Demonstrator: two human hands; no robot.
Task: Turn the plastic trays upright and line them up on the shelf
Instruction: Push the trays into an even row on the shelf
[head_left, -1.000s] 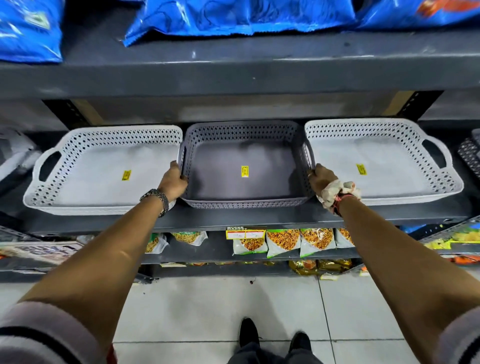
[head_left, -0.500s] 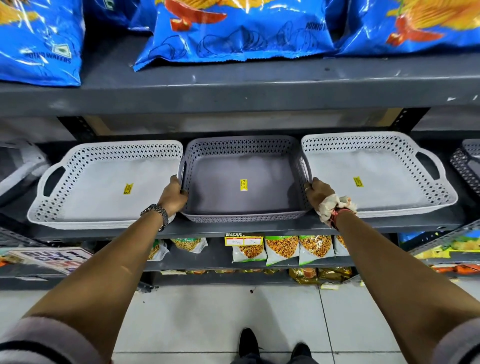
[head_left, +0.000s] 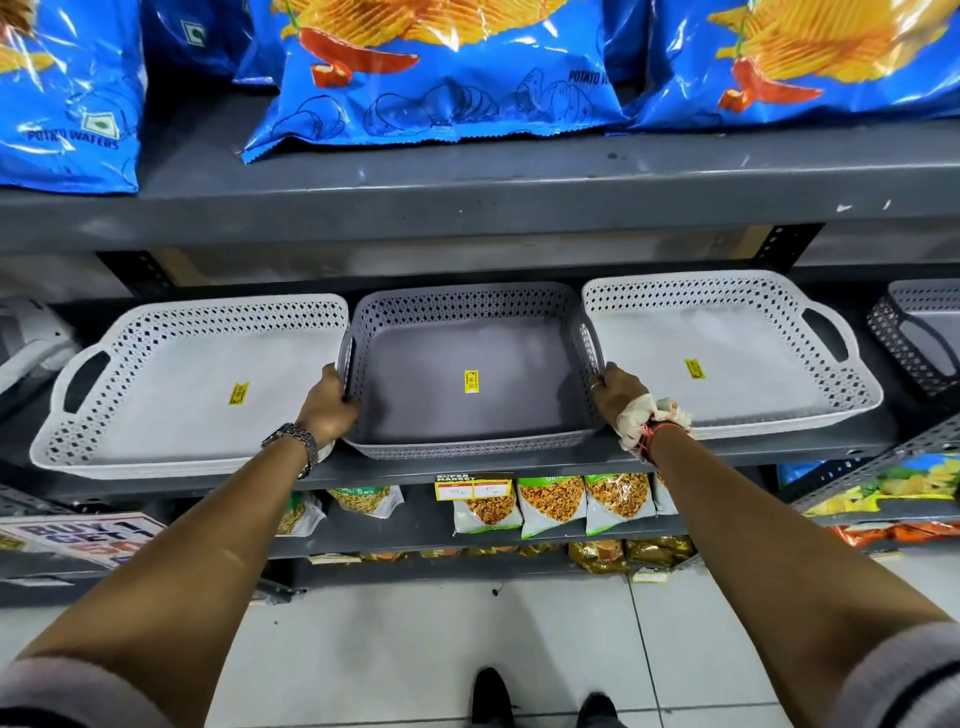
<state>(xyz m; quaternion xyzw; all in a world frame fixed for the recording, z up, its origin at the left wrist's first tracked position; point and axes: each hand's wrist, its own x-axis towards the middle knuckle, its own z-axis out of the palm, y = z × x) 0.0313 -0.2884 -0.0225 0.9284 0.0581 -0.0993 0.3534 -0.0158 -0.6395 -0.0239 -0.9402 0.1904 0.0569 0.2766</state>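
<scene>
Head view: grey tray (head_left: 470, 410) sat upright mid-shelf (head_left: 519, 465), between white tray (head_left: 171, 384) and second white tray (head_left: 722, 358), touching both. Left hand (head_left: 327, 410) and right hand (head_left: 618, 397) clenched on its two side walls, equally near. Tray's long axis ran left-right; front edge looked level with neighbours.

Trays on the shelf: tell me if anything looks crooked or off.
The left white tray sits slightly askew, its front edge overhanging the shelf. The grey tray, gripped by the left hand and right hand, and the right white tray sit upright.
</scene>
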